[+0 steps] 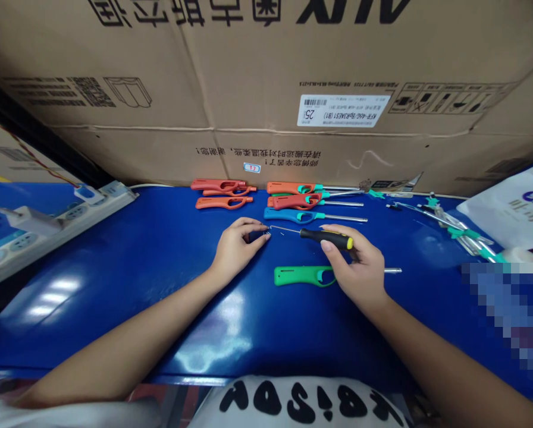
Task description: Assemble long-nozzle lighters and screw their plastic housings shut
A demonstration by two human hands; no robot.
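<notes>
My right hand is wrapped round the black and yellow handle of a screwdriver, its thin shaft pointing left. The screwdriver's tip meets the fingertips of my left hand, which is curled with thumb and forefinger close together. Tiny silvery bits show at those fingertips, too small to make out. Just right of them a small thin metal piece lies on the table. Under my right hand is a green long-necked lighter, partly hidden, its metal tube sticking out on the right.
Behind my hands lie a blue lighter, several red and orange lighters and orange lighter shells. Metal tubes with green parts are at right, near a white bag. A power strip stands left; a cardboard wall closes the back.
</notes>
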